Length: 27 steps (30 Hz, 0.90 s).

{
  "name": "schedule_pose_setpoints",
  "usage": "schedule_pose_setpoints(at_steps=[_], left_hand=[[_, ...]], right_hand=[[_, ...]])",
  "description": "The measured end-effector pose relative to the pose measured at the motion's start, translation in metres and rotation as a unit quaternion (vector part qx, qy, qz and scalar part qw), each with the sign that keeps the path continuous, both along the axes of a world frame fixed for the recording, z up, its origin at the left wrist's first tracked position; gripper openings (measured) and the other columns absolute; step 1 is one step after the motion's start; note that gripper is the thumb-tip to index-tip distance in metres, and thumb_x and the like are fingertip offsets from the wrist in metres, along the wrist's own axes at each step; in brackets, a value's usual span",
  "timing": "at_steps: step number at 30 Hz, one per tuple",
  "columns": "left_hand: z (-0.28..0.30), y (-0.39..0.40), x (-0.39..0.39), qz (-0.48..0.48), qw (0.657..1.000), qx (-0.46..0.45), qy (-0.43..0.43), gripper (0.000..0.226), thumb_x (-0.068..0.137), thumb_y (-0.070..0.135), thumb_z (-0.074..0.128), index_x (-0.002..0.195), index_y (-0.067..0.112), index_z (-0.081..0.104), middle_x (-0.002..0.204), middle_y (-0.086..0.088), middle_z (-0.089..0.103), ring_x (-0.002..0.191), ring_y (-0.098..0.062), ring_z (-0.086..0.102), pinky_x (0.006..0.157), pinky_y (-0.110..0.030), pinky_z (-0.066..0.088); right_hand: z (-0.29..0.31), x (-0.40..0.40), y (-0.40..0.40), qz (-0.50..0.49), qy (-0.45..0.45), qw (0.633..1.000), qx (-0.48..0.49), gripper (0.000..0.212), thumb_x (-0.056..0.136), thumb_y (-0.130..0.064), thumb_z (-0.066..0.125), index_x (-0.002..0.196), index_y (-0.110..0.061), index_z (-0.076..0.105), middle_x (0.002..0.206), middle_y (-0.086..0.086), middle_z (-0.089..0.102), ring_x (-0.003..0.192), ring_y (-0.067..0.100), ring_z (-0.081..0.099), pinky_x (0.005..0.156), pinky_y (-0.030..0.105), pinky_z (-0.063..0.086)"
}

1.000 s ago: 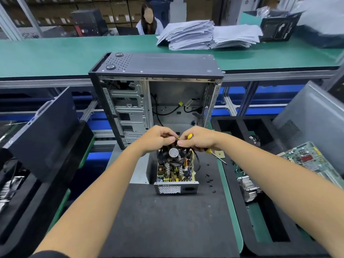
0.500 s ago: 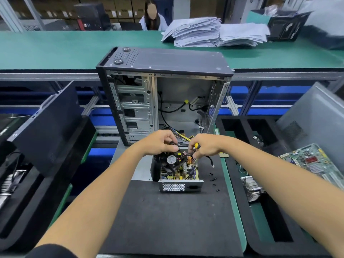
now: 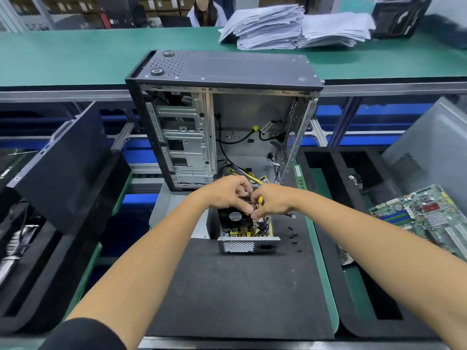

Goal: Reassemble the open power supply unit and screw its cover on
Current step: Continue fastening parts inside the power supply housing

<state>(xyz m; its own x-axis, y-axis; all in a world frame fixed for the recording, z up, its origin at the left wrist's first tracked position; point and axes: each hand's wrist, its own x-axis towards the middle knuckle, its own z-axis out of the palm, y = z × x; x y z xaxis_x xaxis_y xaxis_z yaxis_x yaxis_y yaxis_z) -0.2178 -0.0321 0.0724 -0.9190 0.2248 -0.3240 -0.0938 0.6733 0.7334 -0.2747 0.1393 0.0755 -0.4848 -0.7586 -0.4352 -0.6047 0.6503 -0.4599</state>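
Black foam matting (image 3: 240, 294) covers the worktop in front of me, and the open power supply unit (image 3: 246, 233) sits on it at the far end, its perforated grey end plate facing me and its circuit board and black fan (image 3: 235, 216) exposed from above. Both my hands meet over the far part of the unit. My left hand (image 3: 226, 195) has its fingers curled down over the fan, gripping at the wires there, and my right hand (image 3: 274, 202) is curled too, pinching something small with a yellow bit showing between the fingers; what exactly it is I cannot tell. Just behind the unit stands an empty computer case (image 3: 222, 117), open side toward me, with black and yellow cables (image 3: 242, 174) trailing out of its bottom toward my hands. A few small black screws (image 3: 294, 237) lie scattered on the mat just right of the unit. Farther right, a green motherboard (image 3: 424, 215) rests in a black tray.
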Motion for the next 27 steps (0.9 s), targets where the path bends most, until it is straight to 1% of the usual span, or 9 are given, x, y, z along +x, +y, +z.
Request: schedule_pose_setpoints(at_steps=[3, 5, 7, 10, 13, 17, 19, 24, 27], left_hand=[[0.001, 0.002, 0.0, -0.002, 1.0, -0.001, -0.004, 0.041, 0.07, 0.024, 0.086, 0.099, 0.02, 0.056, 0.065, 0.012, 0.055, 0.059, -0.003, 0.05, 0.061, -0.022, 0.037], [0.001, 0.005, 0.001, -0.024, 1.0, -0.013, -0.009, 0.042, 0.07, 0.025, 0.085, 0.099, 0.022, 0.054, 0.064, 0.013, 0.056, 0.054, 0.001, 0.048, 0.055, -0.018, 0.034], [0.0, 0.007, 0.002, -0.041, 0.999, -0.016, -0.011, 0.044, 0.071, 0.023, 0.085, 0.101, 0.02, 0.053, 0.064, 0.013, 0.056, 0.053, 0.002, 0.047, 0.053, -0.016, 0.034], [-0.006, 0.005, 0.007, -0.048, 0.998, 0.004, -0.044, 0.041, 0.077, 0.014, 0.08, 0.108, 0.013, 0.054, 0.07, 0.009, 0.061, 0.064, -0.005, 0.054, 0.063, -0.022, 0.041], [-0.01, 0.003, 0.011, -0.057, 0.994, 0.012, -0.087, 0.037, 0.082, 0.01, 0.075, 0.113, 0.007, 0.056, 0.082, 0.002, 0.063, 0.078, -0.017, 0.056, 0.073, -0.033, 0.044], [-0.016, -0.006, 0.014, -0.076, 0.992, -0.058, -0.085, 0.018, 0.083, 0.023, 0.075, 0.095, 0.012, 0.065, 0.075, 0.007, 0.059, 0.07, -0.011, 0.052, 0.067, -0.025, 0.045], [-0.022, -0.009, 0.017, -0.086, 0.989, -0.082, -0.088, 0.011, 0.084, 0.021, 0.073, 0.083, 0.012, 0.066, 0.067, 0.006, 0.056, 0.065, -0.014, 0.049, 0.063, -0.024, 0.043], [-0.035, -0.002, 0.024, -0.053, 0.995, -0.07, -0.042, 0.015, 0.083, 0.018, 0.074, 0.072, 0.016, 0.065, 0.059, 0.011, 0.056, 0.051, 0.002, 0.046, 0.051, -0.01, 0.035], [-0.04, 0.007, 0.025, -0.033, 0.996, -0.079, -0.026, 0.018, 0.083, 0.023, 0.075, 0.074, 0.008, 0.069, 0.061, 0.005, 0.057, 0.057, -0.006, 0.045, 0.054, -0.015, 0.037]], right_hand=[[-0.001, 0.003, -0.002, 0.002, -0.019, 1.0, 0.015, 0.033, 0.081, -0.042, 0.073, 0.084, -0.011, 0.062, 0.069, -0.003, 0.053, 0.064, 0.015, 0.047, 0.057, 0.029, 0.035], [-0.003, 0.005, -0.004, 0.012, -0.026, 0.999, 0.034, 0.044, 0.079, -0.048, 0.072, 0.086, -0.005, 0.063, 0.069, -0.001, 0.05, 0.064, 0.018, 0.045, 0.058, 0.03, 0.034], [-0.004, 0.007, -0.003, 0.021, -0.024, 0.998, 0.044, 0.044, 0.078, -0.049, 0.073, 0.083, -0.006, 0.062, 0.071, -0.001, 0.05, 0.064, 0.016, 0.044, 0.058, 0.03, 0.034], [-0.006, 0.009, -0.001, 0.029, -0.015, 0.997, 0.068, 0.038, 0.078, -0.047, 0.073, 0.077, -0.012, 0.06, 0.067, -0.004, 0.049, 0.06, 0.012, 0.044, 0.054, 0.027, 0.033], [-0.012, 0.014, -0.001, 0.042, -0.021, 0.995, 0.091, 0.044, 0.078, -0.047, 0.073, 0.083, -0.004, 0.063, 0.075, 0.006, 0.06, 0.067, 0.019, 0.05, 0.059, 0.03, 0.037], [-0.018, 0.018, -0.003, 0.042, -0.029, 0.994, 0.093, 0.039, 0.08, -0.047, 0.072, 0.085, -0.01, 0.065, 0.083, 0.009, 0.066, 0.075, 0.022, 0.055, 0.066, 0.031, 0.043], [-0.017, 0.02, -0.005, 0.067, -0.047, 0.99, 0.118, 0.036, 0.081, -0.046, 0.071, 0.095, -0.012, 0.069, 0.085, 0.005, 0.067, 0.08, 0.023, 0.058, 0.075, 0.034, 0.049], [-0.016, 0.026, -0.009, 0.116, -0.014, 0.979, 0.169, 0.038, 0.082, -0.033, 0.074, 0.113, -0.012, 0.065, 0.094, 0.001, 0.057, 0.086, 0.022, 0.054, 0.07, 0.029, 0.042], [-0.014, 0.022, -0.008, 0.115, -0.019, 0.975, 0.192, 0.032, 0.083, -0.023, 0.073, 0.111, -0.01, 0.066, 0.097, 0.005, 0.06, 0.088, 0.024, 0.055, 0.074, 0.033, 0.045]])
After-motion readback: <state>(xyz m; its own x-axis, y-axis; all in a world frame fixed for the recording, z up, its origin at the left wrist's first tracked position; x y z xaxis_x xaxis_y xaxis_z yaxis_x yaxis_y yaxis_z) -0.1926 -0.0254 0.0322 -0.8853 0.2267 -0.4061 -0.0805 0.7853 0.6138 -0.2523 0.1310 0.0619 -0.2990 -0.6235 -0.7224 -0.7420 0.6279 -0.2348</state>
